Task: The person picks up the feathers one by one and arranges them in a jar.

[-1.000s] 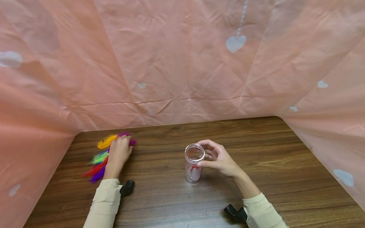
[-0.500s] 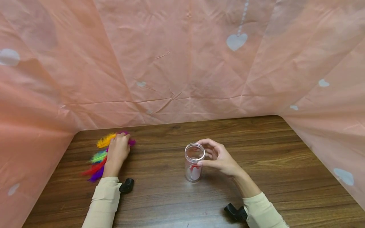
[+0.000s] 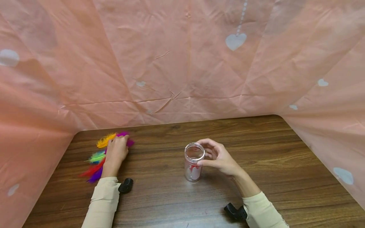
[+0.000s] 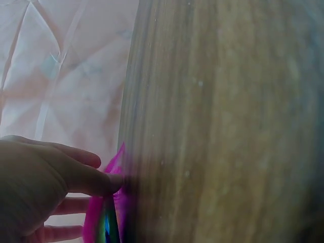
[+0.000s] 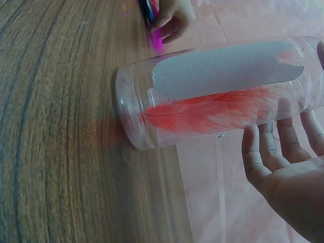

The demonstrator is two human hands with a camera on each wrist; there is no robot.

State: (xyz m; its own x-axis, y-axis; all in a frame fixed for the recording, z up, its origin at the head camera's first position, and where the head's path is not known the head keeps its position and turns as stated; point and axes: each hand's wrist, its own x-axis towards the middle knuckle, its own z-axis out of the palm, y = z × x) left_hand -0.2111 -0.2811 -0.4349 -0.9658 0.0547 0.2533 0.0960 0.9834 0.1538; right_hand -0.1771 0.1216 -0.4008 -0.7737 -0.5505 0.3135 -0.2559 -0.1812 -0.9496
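Head view: our left hand [image 3: 115,153] pinches a fluffy magenta feather [image 3: 123,134]; our right hand [image 3: 221,160] grips an upright clear cylindrical jar [image 3: 188,169], fluffy red feather [image 5: 205,112] inside.

The left hand [image 3: 116,152] has edged slightly leftward, and the red feather [image 3: 93,169] beside it has too.

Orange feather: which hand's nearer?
Left. In the head view, the left hand is right by the orange feather, contact unclear; the right hand is well to its right, holding the clear jar.
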